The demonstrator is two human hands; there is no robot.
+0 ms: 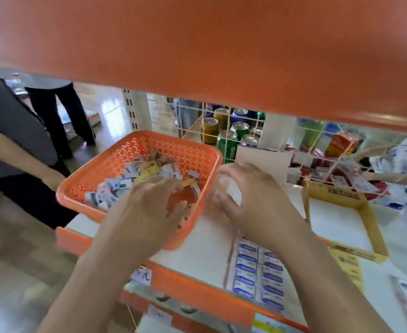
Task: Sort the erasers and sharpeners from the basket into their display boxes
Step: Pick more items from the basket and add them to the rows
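Note:
An orange perforated basket [116, 162] sits on the white shelf, holding several small wrapped erasers and sharpeners [147, 169] in white, blue and yellow. My left hand [149, 203] reaches into the basket's near right part, palm down, with its fingers spread over the pile. My right hand [253, 195] hovers just right of the basket's rim with curled fingers. Blur hides whether the pale patch between its thumb and fingers is an item. A display box of blue-and-white erasers [257, 272] in two rows lies in front of it. A yellow display box [334, 195] stands at the right, its white floor bare.
An orange shelf [197, 44] overhangs the top of the view. Behind a white wire grid [221, 131] stand drink cans, and red-and-white packets lie to the right. A person in dark clothes [12, 140] stands at the left beside the basket. The shelf's orange front edge [197, 292] runs below.

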